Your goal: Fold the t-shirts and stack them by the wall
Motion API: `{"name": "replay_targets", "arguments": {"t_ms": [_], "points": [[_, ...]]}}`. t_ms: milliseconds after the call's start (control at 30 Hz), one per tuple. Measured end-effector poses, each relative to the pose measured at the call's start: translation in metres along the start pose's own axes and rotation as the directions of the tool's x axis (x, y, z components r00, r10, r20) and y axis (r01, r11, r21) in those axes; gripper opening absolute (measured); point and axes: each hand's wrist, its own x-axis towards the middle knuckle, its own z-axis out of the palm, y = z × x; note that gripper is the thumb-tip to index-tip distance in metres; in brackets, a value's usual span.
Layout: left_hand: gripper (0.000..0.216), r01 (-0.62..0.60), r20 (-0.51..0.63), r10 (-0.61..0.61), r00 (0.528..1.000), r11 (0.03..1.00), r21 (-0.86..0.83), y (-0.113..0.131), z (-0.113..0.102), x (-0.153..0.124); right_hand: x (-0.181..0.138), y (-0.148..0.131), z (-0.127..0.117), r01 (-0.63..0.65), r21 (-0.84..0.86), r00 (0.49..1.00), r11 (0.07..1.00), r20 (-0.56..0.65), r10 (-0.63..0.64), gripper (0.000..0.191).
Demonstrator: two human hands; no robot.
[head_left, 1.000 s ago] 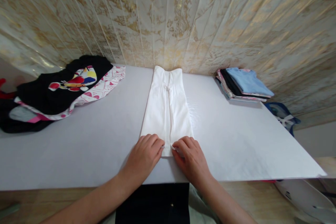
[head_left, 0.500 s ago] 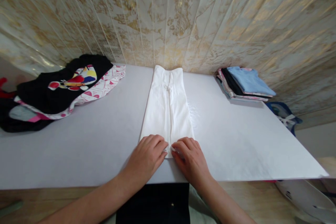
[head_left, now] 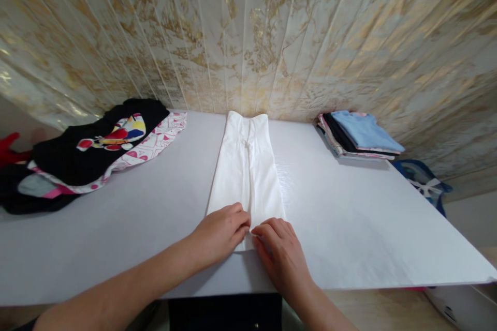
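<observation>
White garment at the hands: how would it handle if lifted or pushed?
The white garment is probably floppy: it's creased cloth lying flat on the table. Lifted by one corner, it would likely fall open, since its two sides merely meet along a lengthwise line. Pushed from one end, it may bunch; the far part already looks puckered.

No text, label, brand or number is showing legibly. A black garment (head_left: 73, 158) is bearing a colourful picture; small marks on pink-and-white fabric (head_left: 157, 138) are appearing too indistinct to read.

Mod. bright, soft lt, gold glints on wall (head_left: 248, 36), faint shadows on tbl (head_left: 349, 227), edges stretched & blurry.
</observation>
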Motion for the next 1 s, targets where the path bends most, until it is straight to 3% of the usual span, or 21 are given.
{"name": "replay_targets", "arguments": {"t_ms": [100, 233, 300, 433, 600, 700, 867, 1000], "points": [[0.022, 0.016, 0.011, -0.017, 1.0, 0.999, 0.037, -0.001, -0.005, 0.004, 0.001, 0.003, -0.002, -0.013, 0.008, 0.997, 1.0, 0.074, 0.012, 0.009], [0.015, 0.133, -0.131, -0.114, 0.985, 0.98, 0.149, -0.004, -0.018, 0.017, 0.017, 0.009, -0.019, -0.053, 0.052, 0.991, 0.997, 0.125, 0.046, 0.015], [0.015, 0.208, -0.182, -0.171, 0.968, 0.955, 0.211, -0.005, -0.022, 0.026, 0.036, 0.014, -0.029, -0.094, 0.057, 0.985, 0.994, 0.153, 0.084, 0.017], [0.02, 0.273, -0.169, -0.231, 0.958, 0.916, 0.293, -0.005, -0.019, 0.04, 0.09, 0.026, -0.036, -0.171, 0.007, 0.95, 0.985, 0.265, 0.163, 0.016], [0.01, 0.294, -0.181, -0.249, 0.951, 0.91, 0.293, -0.006, -0.012, 0.043, 0.158, 0.041, -0.013, -0.221, 0.014, 0.91, 0.975, 0.363, 0.201, 0.014], [0.01, 0.286, -0.213, -0.233, 0.949, 0.922, 0.263, -0.014, -0.009, 0.042, 0.181, 0.046, 0.007, -0.289, -0.11, 0.877, 0.951, 0.368, 0.309, 0.013], [0.013, 0.277, -0.236, -0.23, 0.944, 0.942, 0.189, -0.025, -0.006, 0.042, 0.187, 0.05, 0.027, -0.37, -0.197, 0.876, 0.908, 0.25, 0.412, 0.017], [0.011, 0.265, -0.186, -0.23, 0.955, 0.945, 0.193, -0.019, -0.011, 0.041, 0.187, 0.051, 0.03, -0.395, -0.208, 0.858, 0.895, 0.265, 0.44, 0.019]]}}
